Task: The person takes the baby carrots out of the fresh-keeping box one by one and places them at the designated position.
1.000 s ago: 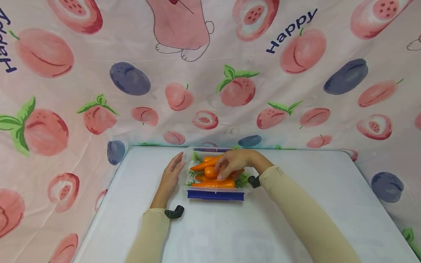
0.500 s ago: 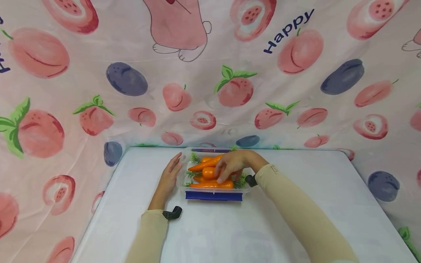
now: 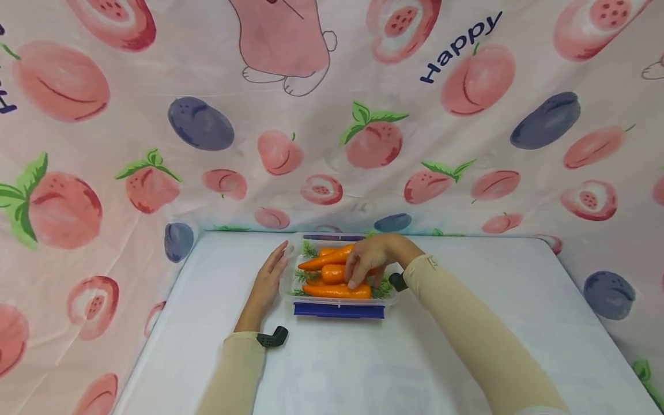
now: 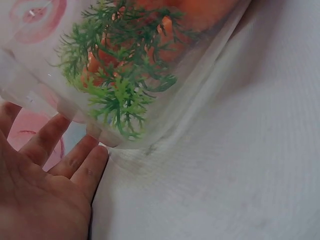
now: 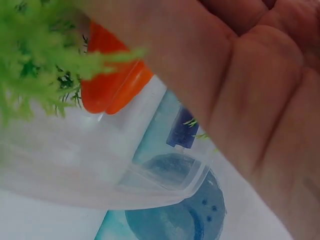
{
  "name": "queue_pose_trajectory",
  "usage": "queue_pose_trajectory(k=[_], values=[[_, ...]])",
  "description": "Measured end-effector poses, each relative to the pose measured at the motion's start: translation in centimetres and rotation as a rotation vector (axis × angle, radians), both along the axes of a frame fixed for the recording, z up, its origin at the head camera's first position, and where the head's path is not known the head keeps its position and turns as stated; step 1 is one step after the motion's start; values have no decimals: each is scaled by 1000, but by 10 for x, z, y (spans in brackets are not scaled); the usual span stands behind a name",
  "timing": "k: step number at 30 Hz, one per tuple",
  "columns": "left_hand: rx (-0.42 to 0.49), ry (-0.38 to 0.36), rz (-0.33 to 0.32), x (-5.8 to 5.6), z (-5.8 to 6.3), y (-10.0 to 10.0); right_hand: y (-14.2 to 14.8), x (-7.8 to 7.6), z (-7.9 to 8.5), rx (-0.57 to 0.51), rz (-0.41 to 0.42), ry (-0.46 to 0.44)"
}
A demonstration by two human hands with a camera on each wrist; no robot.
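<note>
A clear plastic box with dark blue clip flaps stands near the table's far edge. Several orange carrots with green fronds lie in it, among them a front carrot and a middle carrot. My left hand lies along the box's left side, its fingers straight; in the left wrist view their tips touch the clear wall. Over the right half of the box, my right hand reaches in with bent fingers, seeming to grip the middle carrot. The hand covers that carrot's right part, and its thumb is close to the front carrot.
The white table stretches in front of and to both sides of the box. Behind it hangs a fruit-print cloth, which also covers the left and right sides. A blue flap sticks out at the box's front.
My right hand has shifted slightly to the right within the box, uncovering more of the middle and front carrots. My left hand has stayed at the box's left side.
</note>
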State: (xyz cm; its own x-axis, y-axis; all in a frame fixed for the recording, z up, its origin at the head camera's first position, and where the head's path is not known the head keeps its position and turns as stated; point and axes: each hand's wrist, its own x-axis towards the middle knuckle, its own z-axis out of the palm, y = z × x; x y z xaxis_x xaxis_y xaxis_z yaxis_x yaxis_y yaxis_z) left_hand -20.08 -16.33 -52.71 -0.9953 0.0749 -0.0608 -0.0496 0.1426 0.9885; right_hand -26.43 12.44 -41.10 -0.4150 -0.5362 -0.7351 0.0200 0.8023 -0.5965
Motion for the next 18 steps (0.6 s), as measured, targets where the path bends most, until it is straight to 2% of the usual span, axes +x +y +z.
queue_pose_trajectory(k=[3, 10, 18], values=[[6, 6, -6, -1, -1, -1, 0, -1, 0, 4, 13, 3], [3, 24, -26, 11, 22, 1, -1, 0, 2, -32, 41, 8], [-6, 27, -32, 11, 22, 0, -1, 1, 4, -47, 64, -11]])
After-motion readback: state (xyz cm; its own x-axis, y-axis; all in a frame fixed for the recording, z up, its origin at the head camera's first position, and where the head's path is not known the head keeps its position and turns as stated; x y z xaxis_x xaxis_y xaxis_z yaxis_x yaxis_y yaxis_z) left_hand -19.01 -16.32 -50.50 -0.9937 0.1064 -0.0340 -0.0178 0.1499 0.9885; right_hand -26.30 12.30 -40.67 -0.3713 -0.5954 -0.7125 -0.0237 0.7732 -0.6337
